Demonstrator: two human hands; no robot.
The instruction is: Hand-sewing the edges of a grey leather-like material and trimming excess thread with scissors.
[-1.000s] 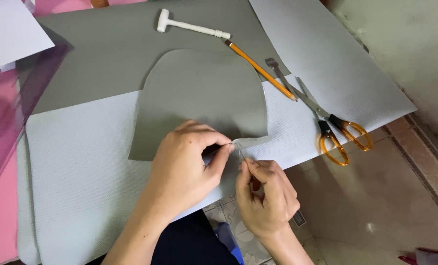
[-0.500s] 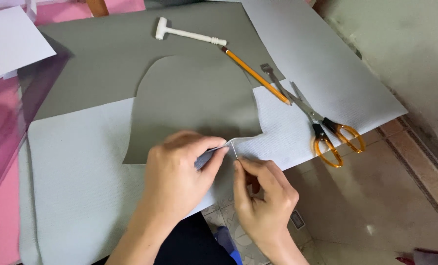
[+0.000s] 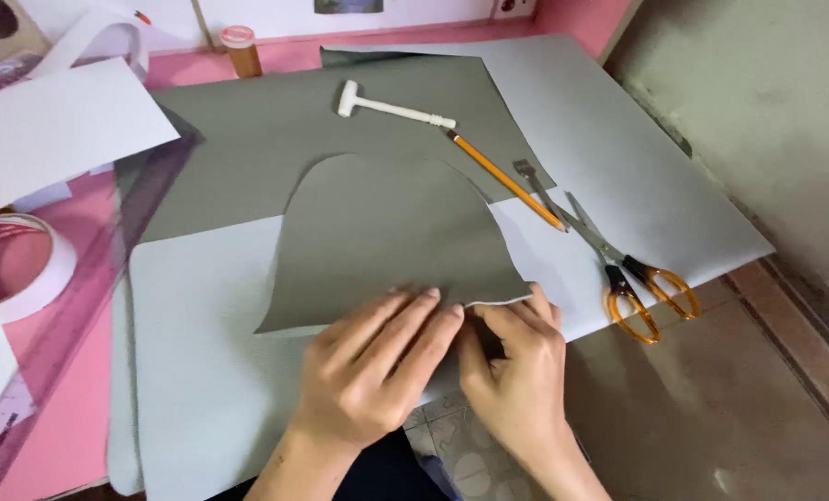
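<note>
On pink table (image 3: 80,408), grey sheets (image 3: 619,167) (tiled floor (image 3: 712,427) beside), scissors (image 3: 619,269)

Grey-green cutout (image 3: 387,237), orange-handled scissors (image 3: 619,269), pink table (image 3: 71,408)

Left hand (image 3: 368,371) and right hand (image 3: 517,362) press the grey cut-out piece's (image 3: 387,241) lower edge, scissors (image 3: 619,269) nearby.

bare forearms, no rings, seemingly dark trousers
</note>
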